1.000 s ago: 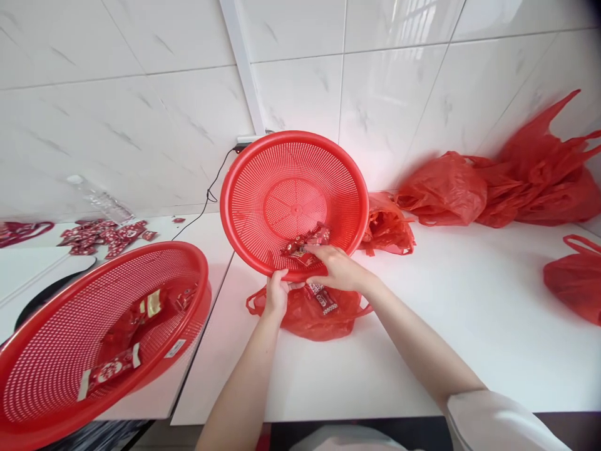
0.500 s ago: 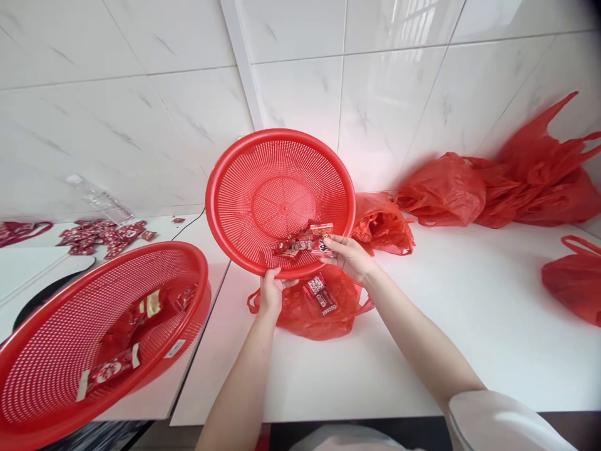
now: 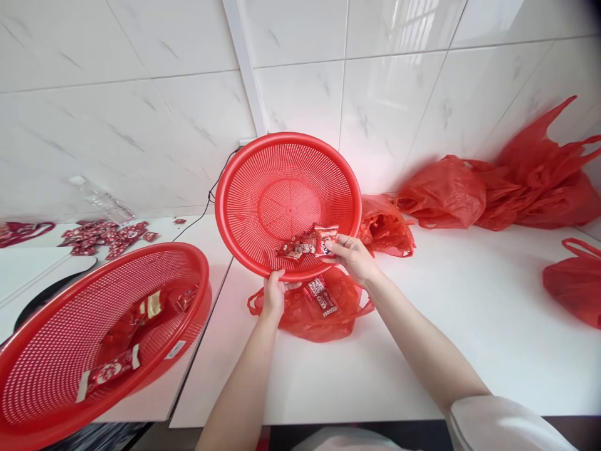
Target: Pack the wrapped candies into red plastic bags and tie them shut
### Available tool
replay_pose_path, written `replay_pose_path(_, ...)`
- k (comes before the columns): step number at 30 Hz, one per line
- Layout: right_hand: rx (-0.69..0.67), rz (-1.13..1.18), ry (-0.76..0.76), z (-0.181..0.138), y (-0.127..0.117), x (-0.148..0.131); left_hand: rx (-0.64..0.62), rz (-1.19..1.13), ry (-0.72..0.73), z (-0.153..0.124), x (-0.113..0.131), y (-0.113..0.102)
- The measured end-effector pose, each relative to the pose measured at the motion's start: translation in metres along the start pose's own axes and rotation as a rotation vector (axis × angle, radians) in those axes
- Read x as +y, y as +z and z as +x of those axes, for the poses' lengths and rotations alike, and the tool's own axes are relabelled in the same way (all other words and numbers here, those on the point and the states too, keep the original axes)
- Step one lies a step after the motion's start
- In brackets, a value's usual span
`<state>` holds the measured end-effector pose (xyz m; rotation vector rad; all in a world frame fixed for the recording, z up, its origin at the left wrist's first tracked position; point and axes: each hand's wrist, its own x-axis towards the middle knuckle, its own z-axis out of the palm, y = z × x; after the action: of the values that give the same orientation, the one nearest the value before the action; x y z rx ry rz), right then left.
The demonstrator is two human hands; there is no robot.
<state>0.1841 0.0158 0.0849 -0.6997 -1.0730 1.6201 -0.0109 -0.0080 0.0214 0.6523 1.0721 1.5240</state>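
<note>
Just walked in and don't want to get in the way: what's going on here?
A person's left hand grips the near rim of a tilted red basket. Their right hand pinches a small wrapped packet by the basket's lower right side, next to other packets inside. Just below is a red plastic bag with wrapped pieces showing in it. Off to the left, a second red basket also holds wrapped items.

We hold a round red perforated basket (image 3: 290, 202) tilted, its opening toward us, small wrapped packets (image 3: 295, 247) gathered at its low side. We pinch a red-and-white packet (image 3: 325, 238) there; below, a red plastic bag (image 3: 317, 329) lies open.
</note>
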Motion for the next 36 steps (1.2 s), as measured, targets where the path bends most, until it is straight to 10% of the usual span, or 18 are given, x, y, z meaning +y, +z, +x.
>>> replay_pose_path(7,-0.004,0.139,0.258,0.007,-0.002,-0.003,-0.019,-0.005,-0.016,-0.001,0.002,0.001)
replay_pose_path(19,-0.050,0.000,0.078,0.001,0.001,-0.002,-0.011,-0.001,-0.015,-0.003,0.001,0.002)
replay_pose_path(29,0.006,-1.014,-0.216,-0.006,0.012,0.016,0.004,0.031,-0.001,-0.003,0.002,0.002)
replay_pose_path(36,-0.110,-1.214,-0.327,-0.001,0.011,0.042,-0.148,0.049,-0.104,-0.015,-0.001,0.010)
